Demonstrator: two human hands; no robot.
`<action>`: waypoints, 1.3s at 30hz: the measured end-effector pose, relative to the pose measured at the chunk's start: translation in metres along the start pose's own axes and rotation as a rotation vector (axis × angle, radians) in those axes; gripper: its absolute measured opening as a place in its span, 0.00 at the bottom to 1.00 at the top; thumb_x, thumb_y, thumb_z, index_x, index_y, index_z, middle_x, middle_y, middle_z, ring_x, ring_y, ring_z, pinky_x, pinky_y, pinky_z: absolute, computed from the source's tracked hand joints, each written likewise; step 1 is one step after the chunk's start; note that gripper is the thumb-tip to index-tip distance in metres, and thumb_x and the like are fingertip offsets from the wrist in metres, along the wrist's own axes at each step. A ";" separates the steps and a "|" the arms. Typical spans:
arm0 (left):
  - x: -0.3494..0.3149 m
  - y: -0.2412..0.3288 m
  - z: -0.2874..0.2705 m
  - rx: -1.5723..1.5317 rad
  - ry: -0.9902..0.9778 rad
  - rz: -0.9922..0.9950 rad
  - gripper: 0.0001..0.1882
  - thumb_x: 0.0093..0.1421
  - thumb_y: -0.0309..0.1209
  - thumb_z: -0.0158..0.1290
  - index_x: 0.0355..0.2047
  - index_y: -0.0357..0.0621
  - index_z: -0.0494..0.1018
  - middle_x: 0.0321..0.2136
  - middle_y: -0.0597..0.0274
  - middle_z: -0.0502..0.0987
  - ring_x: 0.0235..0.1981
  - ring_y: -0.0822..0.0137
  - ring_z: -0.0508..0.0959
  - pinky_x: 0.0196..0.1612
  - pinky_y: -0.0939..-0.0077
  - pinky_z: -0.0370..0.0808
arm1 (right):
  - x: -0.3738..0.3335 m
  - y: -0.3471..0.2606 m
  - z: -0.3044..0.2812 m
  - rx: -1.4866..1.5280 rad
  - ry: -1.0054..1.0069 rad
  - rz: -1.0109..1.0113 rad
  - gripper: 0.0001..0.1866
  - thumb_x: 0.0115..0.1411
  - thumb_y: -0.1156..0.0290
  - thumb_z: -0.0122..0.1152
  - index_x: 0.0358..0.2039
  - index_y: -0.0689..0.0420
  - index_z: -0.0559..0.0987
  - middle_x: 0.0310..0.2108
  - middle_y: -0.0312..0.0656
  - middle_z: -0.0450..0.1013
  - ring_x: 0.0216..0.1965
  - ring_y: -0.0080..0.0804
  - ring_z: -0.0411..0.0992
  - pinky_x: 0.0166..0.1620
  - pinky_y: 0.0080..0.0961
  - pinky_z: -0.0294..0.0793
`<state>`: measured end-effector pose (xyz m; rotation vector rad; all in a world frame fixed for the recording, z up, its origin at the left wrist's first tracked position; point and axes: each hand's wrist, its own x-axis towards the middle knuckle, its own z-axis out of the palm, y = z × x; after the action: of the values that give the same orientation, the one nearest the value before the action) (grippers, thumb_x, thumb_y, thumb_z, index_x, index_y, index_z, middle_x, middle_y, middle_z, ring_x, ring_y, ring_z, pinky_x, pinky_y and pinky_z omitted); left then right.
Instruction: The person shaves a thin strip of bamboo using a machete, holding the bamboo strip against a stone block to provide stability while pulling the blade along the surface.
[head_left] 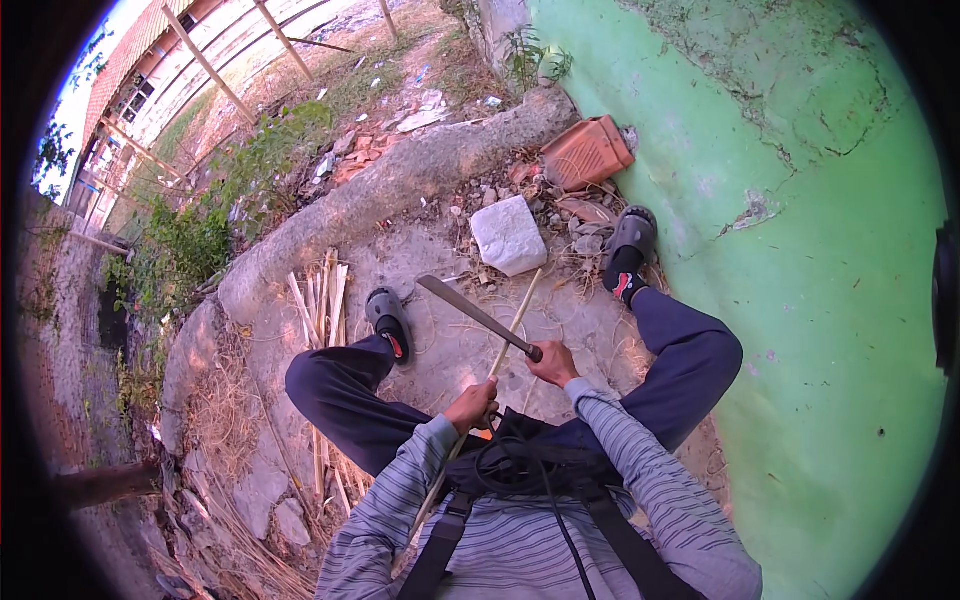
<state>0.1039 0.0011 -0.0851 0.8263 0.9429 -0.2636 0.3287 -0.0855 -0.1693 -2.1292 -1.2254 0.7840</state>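
My left hand (472,406) is closed round a long, pale bamboo strip (518,318). The strip slants from beside my left forearm up to the front of a white block. In my right hand (553,364) is the dark handle of a machete (470,313), its long blade pointing forward and left. The blade crosses the strip just ahead of my hands; whether the two touch, I cannot tell. Both hands are in front of my lap, between my spread knees.
A white block (508,236) lies ahead between my shoes. Beyond it, an orange ridged tile (587,153) leans by the green wall (820,300) on my right. Split bamboo pieces (322,300) lie left of my left shoe. A low concrete kerb (390,185) curves across the front.
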 end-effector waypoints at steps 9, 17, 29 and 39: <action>0.001 0.002 -0.011 -0.143 -0.045 -0.041 0.24 0.75 0.56 0.39 0.25 0.58 0.56 0.18 0.77 0.53 0.15 0.79 0.49 0.18 0.79 0.52 | -0.007 -0.009 0.005 -0.016 -0.018 -0.080 0.11 0.52 0.60 0.67 0.28 0.53 0.82 0.24 0.51 0.77 0.31 0.57 0.78 0.35 0.48 0.77; -0.006 -0.004 -0.015 -0.106 -0.045 -0.061 0.24 0.75 0.54 0.40 0.25 0.56 0.57 0.18 0.77 0.54 0.15 0.79 0.53 0.18 0.79 0.52 | -0.012 -0.009 0.009 -0.033 -0.025 -0.087 0.11 0.52 0.60 0.66 0.29 0.52 0.82 0.25 0.51 0.78 0.31 0.57 0.78 0.35 0.48 0.78; -0.011 -0.013 -0.019 -0.105 -0.053 -0.062 0.24 0.76 0.50 0.38 0.24 0.54 0.56 0.15 0.73 0.53 0.11 0.76 0.53 0.13 0.77 0.51 | -0.009 -0.003 0.012 -0.073 0.022 -0.083 0.10 0.52 0.59 0.66 0.28 0.52 0.82 0.24 0.51 0.77 0.31 0.57 0.78 0.36 0.49 0.78; -0.024 -0.010 -0.015 -0.100 -0.005 -0.092 0.24 0.74 0.54 0.43 0.25 0.55 0.61 0.16 0.75 0.59 0.12 0.79 0.58 0.14 0.80 0.52 | -0.016 0.000 0.008 -0.018 -0.006 0.011 0.10 0.52 0.60 0.66 0.29 0.53 0.82 0.26 0.51 0.78 0.32 0.58 0.78 0.37 0.49 0.77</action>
<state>0.0749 0.0020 -0.0756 0.6914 0.9829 -0.2950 0.3163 -0.0978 -0.1713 -2.1510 -1.2292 0.7871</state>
